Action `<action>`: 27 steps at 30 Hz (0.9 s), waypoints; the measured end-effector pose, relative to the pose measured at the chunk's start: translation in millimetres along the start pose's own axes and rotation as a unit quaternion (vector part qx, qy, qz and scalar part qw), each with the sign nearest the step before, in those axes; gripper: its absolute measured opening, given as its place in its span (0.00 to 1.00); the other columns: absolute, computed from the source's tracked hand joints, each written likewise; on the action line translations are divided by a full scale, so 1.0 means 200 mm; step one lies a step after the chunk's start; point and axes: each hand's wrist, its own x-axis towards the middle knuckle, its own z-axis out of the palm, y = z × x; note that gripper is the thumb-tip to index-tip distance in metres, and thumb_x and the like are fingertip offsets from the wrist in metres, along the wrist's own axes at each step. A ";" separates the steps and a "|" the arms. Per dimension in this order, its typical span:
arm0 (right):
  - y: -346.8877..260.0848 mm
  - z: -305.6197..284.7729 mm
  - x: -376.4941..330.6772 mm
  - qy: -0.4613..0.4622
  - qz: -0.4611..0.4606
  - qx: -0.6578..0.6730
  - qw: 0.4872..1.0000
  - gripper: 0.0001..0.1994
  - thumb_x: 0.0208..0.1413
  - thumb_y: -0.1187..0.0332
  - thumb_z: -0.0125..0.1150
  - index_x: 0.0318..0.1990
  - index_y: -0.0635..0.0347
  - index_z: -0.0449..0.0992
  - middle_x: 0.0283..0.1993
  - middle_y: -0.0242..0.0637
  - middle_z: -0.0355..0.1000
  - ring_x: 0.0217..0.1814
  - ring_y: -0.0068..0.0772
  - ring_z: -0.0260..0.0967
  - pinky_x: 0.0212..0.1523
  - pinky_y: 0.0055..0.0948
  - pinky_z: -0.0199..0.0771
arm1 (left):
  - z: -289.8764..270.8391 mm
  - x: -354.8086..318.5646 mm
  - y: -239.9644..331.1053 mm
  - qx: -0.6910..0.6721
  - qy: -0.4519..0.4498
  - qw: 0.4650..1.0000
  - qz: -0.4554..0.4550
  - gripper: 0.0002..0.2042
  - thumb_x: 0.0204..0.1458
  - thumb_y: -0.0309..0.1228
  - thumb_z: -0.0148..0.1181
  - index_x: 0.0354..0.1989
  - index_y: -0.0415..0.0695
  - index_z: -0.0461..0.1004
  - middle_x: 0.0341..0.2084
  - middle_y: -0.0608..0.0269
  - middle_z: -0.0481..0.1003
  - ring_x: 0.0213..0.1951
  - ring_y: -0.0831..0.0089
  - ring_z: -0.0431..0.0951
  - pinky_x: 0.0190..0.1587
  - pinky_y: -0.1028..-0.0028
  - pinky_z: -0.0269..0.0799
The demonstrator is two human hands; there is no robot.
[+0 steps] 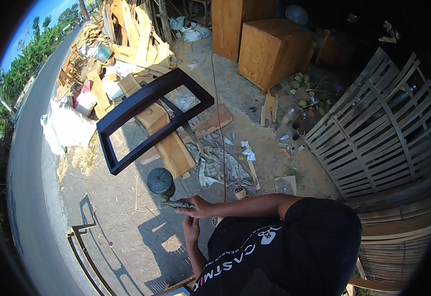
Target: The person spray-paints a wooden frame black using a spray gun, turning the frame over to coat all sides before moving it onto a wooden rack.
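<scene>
My right hand (199, 206) is closed around the body of a spray gun (177, 204), which has a round dark cup (160, 180). Just below it is my left hand (191, 229), its fingers curled close to the gun's underside; what they hold, if anything, is hidden. Beyond the gun, a dark brown wooden frame (149, 153) with two rectangular openings stands raised above the ground. A narrow post (192, 134) shows beneath its right part. The cup is apart from the frame in this view.
Wooden boards (172, 152) and a crumpled cloth (228, 160) lie behind the frame. A thin red hose (216, 84) crosses the ground. Wooden cabinets (262, 52) stand at the back, a slatted bamboo panel (373, 128) leans right, and a road (30, 163) runs left.
</scene>
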 end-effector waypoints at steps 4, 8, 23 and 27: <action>0.01 -0.01 0.00 -0.001 0.007 0.001 1.000 0.16 0.61 0.56 0.66 0.46 0.58 0.80 0.29 0.45 0.78 0.29 0.39 0.76 0.34 0.36 0.73 | 0.03 -0.01 0.04 -0.008 -0.001 1.000 0.003 0.12 0.64 0.25 0.56 0.53 0.32 0.73 0.45 0.60 0.79 0.46 0.77 0.75 0.52 0.74 0.69; 0.01 -0.03 -0.01 -0.013 0.025 0.021 0.999 0.16 0.61 0.56 0.66 0.47 0.59 0.80 0.29 0.45 0.78 0.29 0.38 0.76 0.34 0.37 0.73 | 0.03 0.01 -0.02 -0.059 0.001 0.998 -0.010 0.11 0.64 0.25 0.57 0.51 0.33 0.74 0.43 0.62 0.79 0.45 0.79 0.75 0.50 0.75 0.69; 0.03 -0.06 0.00 0.035 0.000 0.005 0.999 0.17 0.62 0.55 0.65 0.45 0.60 0.80 0.26 0.42 0.75 0.26 0.29 0.71 0.30 0.34 0.71 | 0.06 0.05 -0.02 -0.088 -0.014 0.996 -0.010 0.10 0.66 0.29 0.56 0.47 0.35 0.76 0.41 0.64 0.79 0.42 0.79 0.75 0.49 0.75 0.70; 0.06 -0.05 0.00 0.089 -0.048 0.021 0.995 0.17 0.62 0.54 0.65 0.44 0.60 0.80 0.19 0.37 0.71 0.21 0.23 0.66 0.25 0.33 0.68 | 0.06 0.08 0.00 -0.075 -0.036 0.996 -0.020 0.10 0.66 0.30 0.56 0.47 0.34 0.76 0.41 0.64 0.80 0.43 0.78 0.76 0.51 0.74 0.70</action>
